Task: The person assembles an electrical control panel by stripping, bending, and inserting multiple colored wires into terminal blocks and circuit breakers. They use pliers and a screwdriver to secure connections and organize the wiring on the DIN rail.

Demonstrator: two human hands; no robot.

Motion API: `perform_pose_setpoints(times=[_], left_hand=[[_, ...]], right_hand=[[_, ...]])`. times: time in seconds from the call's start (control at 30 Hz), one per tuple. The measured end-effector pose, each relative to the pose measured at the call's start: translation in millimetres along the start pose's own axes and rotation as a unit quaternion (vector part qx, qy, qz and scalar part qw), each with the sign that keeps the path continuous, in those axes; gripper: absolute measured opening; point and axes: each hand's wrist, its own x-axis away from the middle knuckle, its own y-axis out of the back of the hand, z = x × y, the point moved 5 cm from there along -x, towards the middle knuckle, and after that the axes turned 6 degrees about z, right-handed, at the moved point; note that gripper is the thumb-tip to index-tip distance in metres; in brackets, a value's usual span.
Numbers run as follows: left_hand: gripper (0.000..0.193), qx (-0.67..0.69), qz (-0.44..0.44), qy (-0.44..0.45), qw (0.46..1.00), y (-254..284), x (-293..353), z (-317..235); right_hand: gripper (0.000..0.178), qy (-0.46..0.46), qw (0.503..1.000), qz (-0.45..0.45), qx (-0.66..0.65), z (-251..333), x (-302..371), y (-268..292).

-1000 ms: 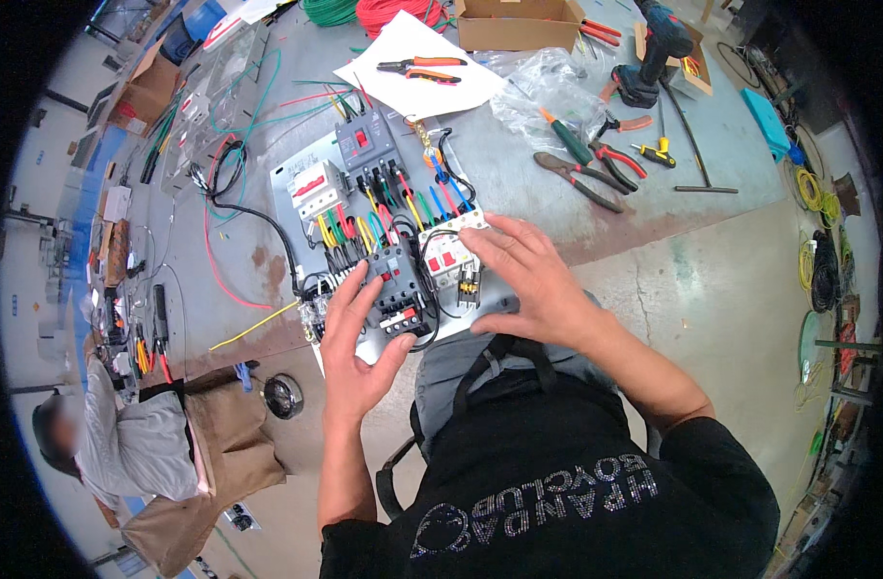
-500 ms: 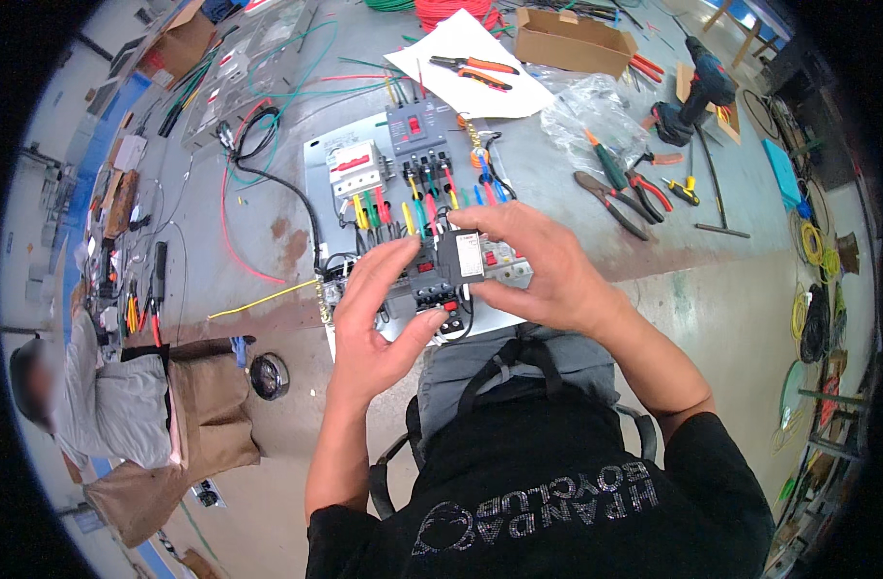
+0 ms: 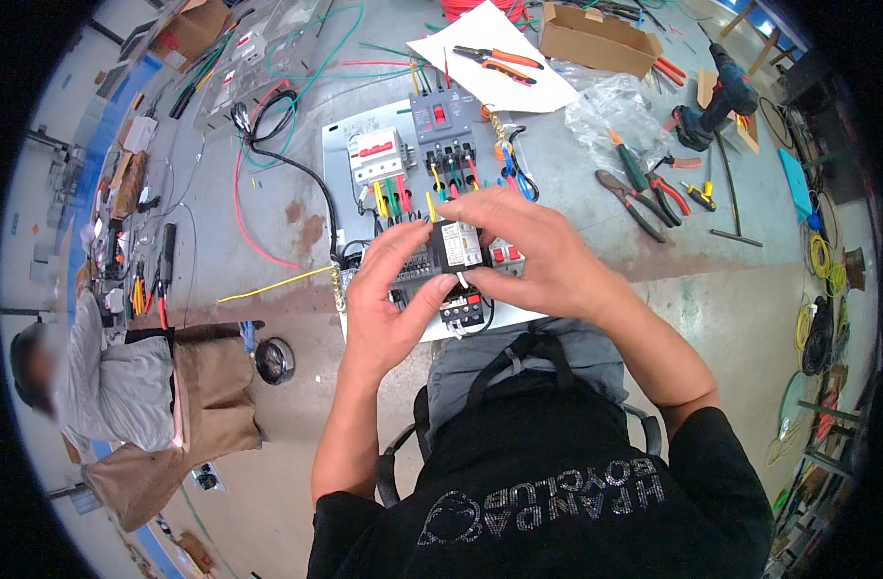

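A black boxy electrical module [image 3: 455, 247] with a pale label is between my two hands, over the lower part of a wired mounting plate [image 3: 337, 159]. My right hand [image 3: 548, 256] grips it, fingers along the top and thumb at the bottom. My left hand [image 3: 379, 314] closes on its left side, with the fingertips near its upper corner and the thumb at its lower corner. On the plate are a large grey circuit breaker [image 3: 441, 116] and a white breaker [image 3: 376, 154] with red levers. A small black relay [image 3: 463, 311] shows below the module. My hands hide some wiring.
Orange-handled wire strippers [image 3: 499, 64] lie on white paper [image 3: 548, 92]. Pliers [image 3: 630, 205], a plastic bag [image 3: 606, 111], a cordless drill [image 3: 719, 101] and a cardboard box [image 3: 596, 41] are to the right. A yellow wire [image 3: 273, 286] lies left. A seated person [image 3: 123, 386] is at far left.
The module has turned, so its label faces differently. My left hand has moved in, its thumb now at the module's lower corner. The whole view has shifted slightly.
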Motion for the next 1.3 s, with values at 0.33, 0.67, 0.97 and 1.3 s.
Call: perform_pose_setpoints(times=[0.33, 0.67, 0.97, 1.3], left_hand=[[0.053, -0.023, -0.01, -0.011, 1.0, -4, 1, 1], [0.079, 0.068, 0.021, 0.064, 0.995, -8, 23, 23], [0.112, 0.021, 0.081, 0.057, 0.995, -13, 26, 13], [0.11, -0.018, 0.057, 0.038, 0.997, -19, 27, 20]], right_hand=[[0.061, -0.111, 0.986, -0.044, -0.115, -23, 11, 13], [0.055, -0.012, 0.995, 0.026, 0.094, -5, -18, -9], [0.053, -0.03, 0.989, 0.112, 0.089, -7, -33, -11], [0.061, -0.034, 0.983, 0.142, 0.107, 6, -20, -14]])
